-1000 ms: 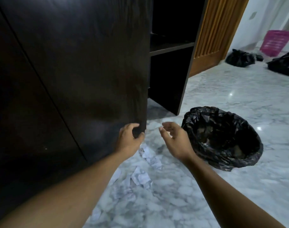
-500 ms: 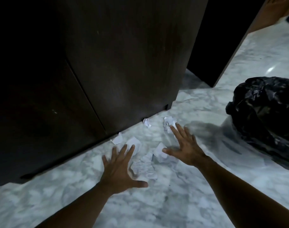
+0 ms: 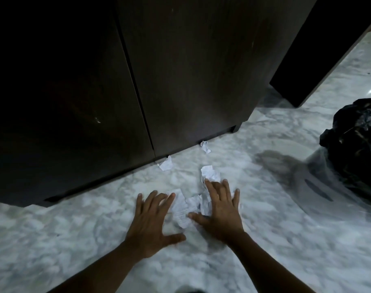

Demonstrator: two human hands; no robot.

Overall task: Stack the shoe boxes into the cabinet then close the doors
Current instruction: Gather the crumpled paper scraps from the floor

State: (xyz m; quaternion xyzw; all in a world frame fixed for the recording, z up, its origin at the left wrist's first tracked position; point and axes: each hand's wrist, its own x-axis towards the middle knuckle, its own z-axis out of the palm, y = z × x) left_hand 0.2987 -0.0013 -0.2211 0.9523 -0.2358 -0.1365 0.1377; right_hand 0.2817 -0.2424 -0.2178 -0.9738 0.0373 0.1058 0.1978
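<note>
Nearest the camera, two bare forearms reach forward over a pale marbled floor (image 3: 74, 240). The left hand (image 3: 152, 220) lies flat, palm down, fingers spread wide and thumb stretched toward the right; it holds nothing. The right hand (image 3: 220, 212) is likewise splayed flat, palm down, with its thumb pointing left, and it presses on the right part of a crumpled heap of white paper scraps (image 3: 185, 208) that lies between the two hands. Faint print marks one scrap, too blurred to read.

Just beyond the right hand's fingertips sits another crumpled scrap (image 3: 210, 173). Further on, a small white scrap (image 3: 166, 164) lies against the bottom edge of the cabinet (image 3: 191, 70), below the seam between its doors, and a second small scrap (image 3: 205, 146) lies at the same bottom edge, nearer the cabinet's right front corner.

The cabinet is dark wood grain and fills the upper left of the view. Its left door (image 3: 64, 102) and right door (image 3: 191, 81) both sit flush, meeting at a thin vertical seam, so nothing inside can be seen. No shoe boxes are in view. No label or brand shows on the doors.

At the right edge of the floor stands a black plastic bag (image 3: 355, 144), crinkled and glossy; what it holds cannot be told. Behind it, beyond the cabinet's right corner, another dark panel (image 3: 319, 49) rises from the floor.
</note>
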